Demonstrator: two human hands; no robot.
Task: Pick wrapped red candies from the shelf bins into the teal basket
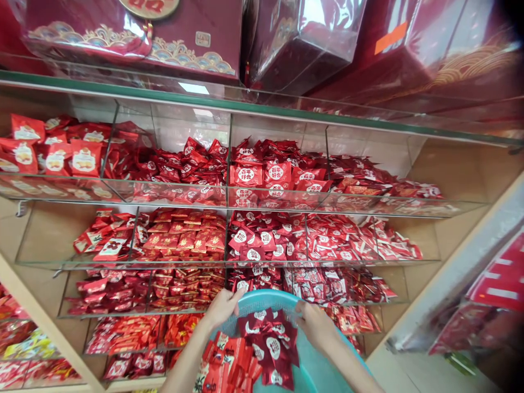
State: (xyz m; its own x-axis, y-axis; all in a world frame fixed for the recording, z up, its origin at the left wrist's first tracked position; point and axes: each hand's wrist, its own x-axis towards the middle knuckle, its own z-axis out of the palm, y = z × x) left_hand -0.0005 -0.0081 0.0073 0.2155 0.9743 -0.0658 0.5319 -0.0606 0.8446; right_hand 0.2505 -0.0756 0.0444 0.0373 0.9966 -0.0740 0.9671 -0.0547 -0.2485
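Observation:
A turquoise plastic basket [266,295] with a perforated side is at the lower middle, tilted toward me. My left hand [223,311] grips its rim on the left, the thumb lying over the edge. On the opposite side my right hand [313,326] is closed at the rim, with its fingertips partly hidden. Dark maroon sachets [273,349] with white oval labels lie in the basket between my hands. Beside them, on the left, are bright red packets [229,360] with dark and gold characters.
Glass shelves [123,265] with dividers hold heaps of small red sachets [276,173] in front of me. Large maroon gift boxes [135,38] stand on the top shelf. A wooden side panel [45,316] runs down the left. Red packaging [499,273] hangs at the right above tiled floor.

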